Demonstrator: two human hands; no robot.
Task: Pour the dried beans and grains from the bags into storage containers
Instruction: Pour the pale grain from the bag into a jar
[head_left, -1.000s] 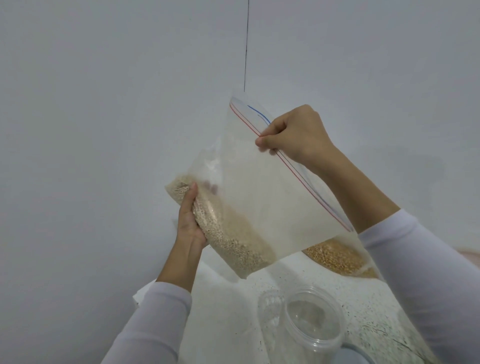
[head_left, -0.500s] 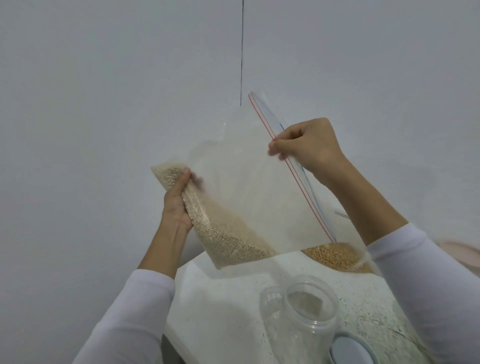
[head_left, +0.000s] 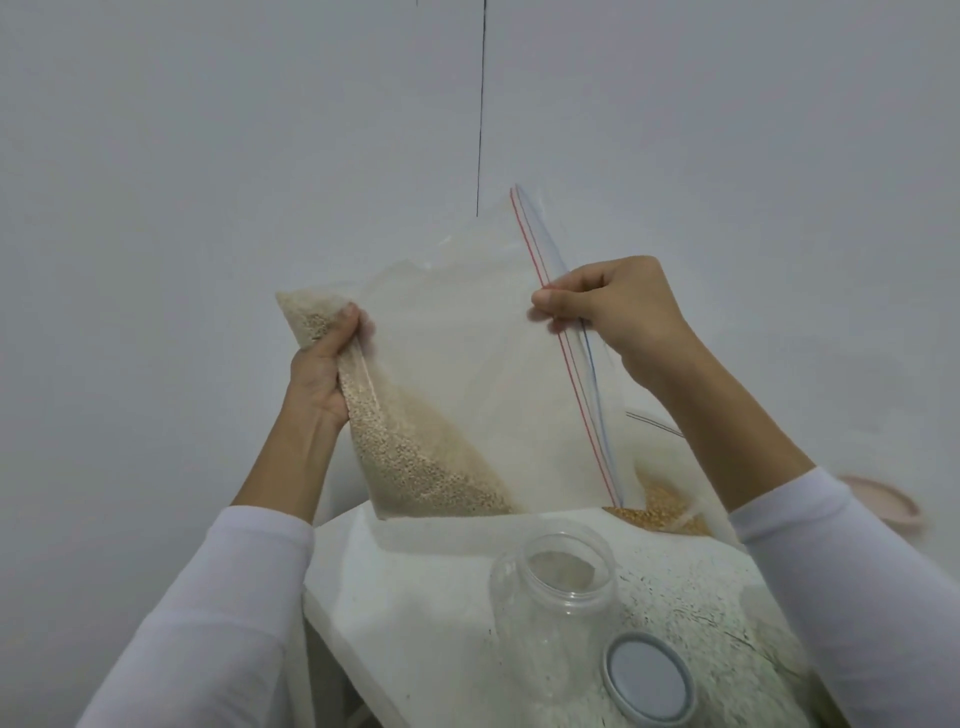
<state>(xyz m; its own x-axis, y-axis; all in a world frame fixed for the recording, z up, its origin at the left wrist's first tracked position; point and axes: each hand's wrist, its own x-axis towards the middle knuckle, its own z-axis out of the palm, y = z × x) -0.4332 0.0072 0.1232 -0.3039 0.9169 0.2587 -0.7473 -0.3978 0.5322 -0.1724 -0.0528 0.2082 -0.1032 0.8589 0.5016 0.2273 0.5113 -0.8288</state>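
I hold a clear zip-lock bag up in front of the white wall, tilted so its zip strip runs down the right edge from about 12 o'clock to 5 o'clock. My left hand is curled round the bag's upper left corner at 9 o'clock, thumb pressed over the plastic and the pale grain bunched there. My right hand pinches the red and blue zip strip at 3 o'clock between thumb and bent fingers. The grain lies heaped along the bag's lower left side, sloping down to the bottom edge at 6 o'clock. Below the bag, at 5 o'clock, an uncapped clear plastic jar stands on the speckled white table, its mouth just under the bag's lower right corner but apart from it. Its round lid lies just beside the jar at 4 o'clock. Behind the bag at 3 o'clock a second bag of yellow-brown grain rests on the table, partly hidden by my right sleeve
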